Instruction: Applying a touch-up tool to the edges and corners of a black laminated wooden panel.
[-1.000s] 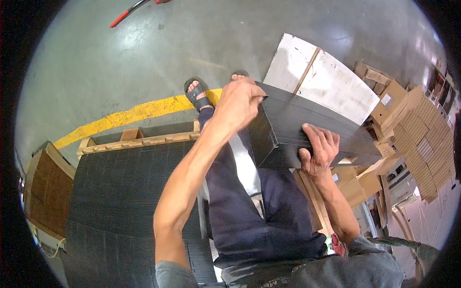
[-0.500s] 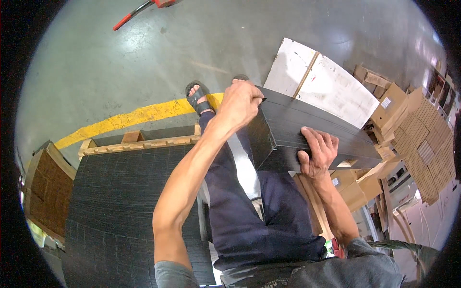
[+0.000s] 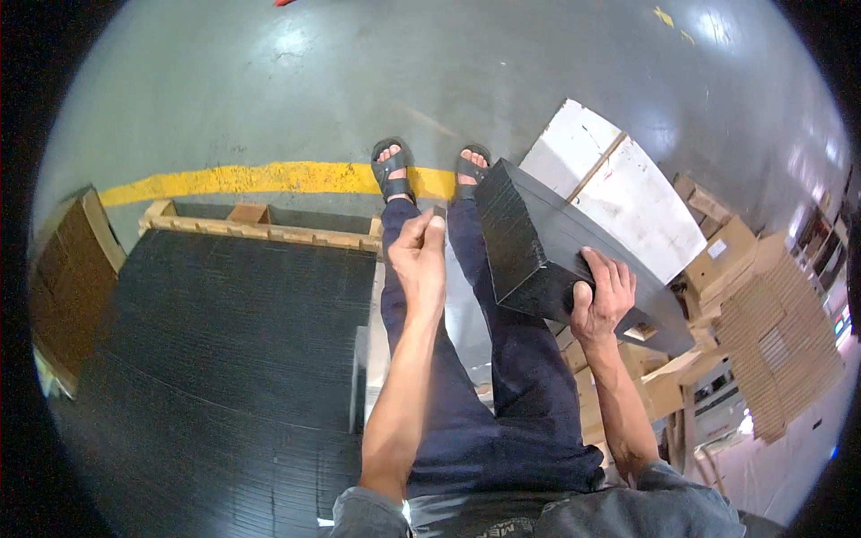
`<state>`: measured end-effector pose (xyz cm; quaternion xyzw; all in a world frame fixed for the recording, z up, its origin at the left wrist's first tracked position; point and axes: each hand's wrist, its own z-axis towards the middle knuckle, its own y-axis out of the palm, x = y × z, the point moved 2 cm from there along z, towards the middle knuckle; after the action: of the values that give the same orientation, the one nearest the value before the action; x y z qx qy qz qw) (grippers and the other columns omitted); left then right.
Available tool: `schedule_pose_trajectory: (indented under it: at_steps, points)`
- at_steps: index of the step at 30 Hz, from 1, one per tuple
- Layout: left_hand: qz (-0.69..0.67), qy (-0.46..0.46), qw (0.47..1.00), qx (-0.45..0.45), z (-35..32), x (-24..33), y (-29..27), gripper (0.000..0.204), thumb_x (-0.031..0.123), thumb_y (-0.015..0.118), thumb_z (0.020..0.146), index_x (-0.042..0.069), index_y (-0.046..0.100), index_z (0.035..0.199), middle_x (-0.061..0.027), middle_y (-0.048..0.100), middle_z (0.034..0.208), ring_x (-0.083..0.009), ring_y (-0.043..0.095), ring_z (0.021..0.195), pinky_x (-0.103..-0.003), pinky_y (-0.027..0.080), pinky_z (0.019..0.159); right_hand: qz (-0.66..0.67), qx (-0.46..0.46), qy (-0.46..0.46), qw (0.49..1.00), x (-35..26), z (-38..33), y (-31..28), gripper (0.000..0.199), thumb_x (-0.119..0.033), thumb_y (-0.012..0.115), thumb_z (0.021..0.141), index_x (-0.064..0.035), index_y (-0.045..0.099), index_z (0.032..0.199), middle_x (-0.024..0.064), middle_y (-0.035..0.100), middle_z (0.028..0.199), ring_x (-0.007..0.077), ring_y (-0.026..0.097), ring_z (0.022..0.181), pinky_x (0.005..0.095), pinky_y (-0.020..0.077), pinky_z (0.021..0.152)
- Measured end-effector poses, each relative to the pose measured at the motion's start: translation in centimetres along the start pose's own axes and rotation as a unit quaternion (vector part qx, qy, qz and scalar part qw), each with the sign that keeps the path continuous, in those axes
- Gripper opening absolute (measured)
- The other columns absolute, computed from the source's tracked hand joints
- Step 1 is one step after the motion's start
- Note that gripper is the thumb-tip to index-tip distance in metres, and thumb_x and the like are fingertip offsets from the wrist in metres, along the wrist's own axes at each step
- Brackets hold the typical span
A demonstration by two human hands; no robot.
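Right hand: (image 3: pixel 605 300) laid on the near edge of the block; fingers over the upper face, thumb apart from them.
Left hand: (image 3: pixel 420 255) raised just beside the block's end, apart from it; thumb and index finger pinching a small dark piece (image 3: pixel 439 212), mostly hidden.
Black rectangular block: (image 3: pixel 560 229) in front of the right thigh, its end face toward the left hand; support beneath not visible.
Black layered stack: (image 3: pixel 233 341) left of the legs, beside a wooden pallet rail (image 3: pixel 305 237).
Sandals: (image 3: pixel 392 168) at the yellow floor line (image 3: pixel 260 177).
White panel: (image 3: pixel 619 193) beyond the block, brown strip across it.
Cardboard box: (image 3: pixel 728 257) right of the panel.
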<state>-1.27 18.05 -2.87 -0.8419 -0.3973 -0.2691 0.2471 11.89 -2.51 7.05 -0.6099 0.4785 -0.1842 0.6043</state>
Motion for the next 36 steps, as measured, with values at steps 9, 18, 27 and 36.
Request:
schedule_pose_trajectory:
  at_steps: [9, 18, 27, 36]
  points:
    - [-0.07, -0.07, 0.995, 0.012, 3.2, -11.7, 3.5, 0.029, 0.007, 0.068, 0.089, -0.008, 0.069, 0.114, -0.0107, 0.073, 0.104, -0.0163, 0.065, 0.094, -0.029, 0.049, 0.088, 0.004, 0.014, 0.013, 1.0, 0.1, -0.7, 0.1, 0.05, -0.045, 0.044, 0.102, -0.0025, 0.068, 0.111, 0.0148, 0.069, 0.099, 0.0336, 0.062, 0.09, 0.0407, 0.045, 0.083]
    - [-0.017, 0.077, 0.996, -0.044, 6.2, -14.3, 5.7, 0.027, 0.01, 0.062, 0.093, -0.006, 0.069, 0.114, -0.0122, 0.07, 0.097, -0.0172, 0.07, 0.082, -0.029, 0.058, 0.062, -0.005, 0.035, 0.017, 0.999, -0.4, -1.2, 1.0, 0.055, -0.047, 0.039, 0.105, -0.0004, 0.068, 0.108, 0.0152, 0.069, 0.097, 0.0318, 0.062, 0.091, 0.0412, 0.0458, 0.085]
    - [-0.043, 0.128, 0.989, -0.068, 1.3, -10.5, 4.9, 0.023, 0.012, 0.063, 0.092, -0.003, 0.072, 0.107, -0.0095, 0.071, 0.085, -0.0152, 0.068, 0.071, -0.028, 0.052, 0.06, -0.01, 0.018, 0.023, 1.0, 0.7, -1.9, 0.5, 0.064, -0.052, 0.036, 0.105, 0.0035, 0.065, 0.111, 0.0201, 0.066, 0.098, 0.0352, 0.059, 0.091, 0.0447, 0.045, 0.084]
    - [-0.206, -0.018, 0.973, 0.099, 3.0, -17.4, 4.9, 0.023, 0.009, 0.067, 0.087, -0.004, 0.072, 0.105, -0.011, 0.072, 0.086, -0.0158, 0.064, 0.074, -0.029, 0.051, 0.071, 0.036, 0.015, 0.022, 0.999, 2.9, -3.1, 2.1, 0.067, -0.055, 0.031, 0.106, 0.0052, 0.061, 0.11, 0.0154, 0.057, 0.086, 0.0282, 0.053, 0.083, 0.0392, 0.0416, 0.079]
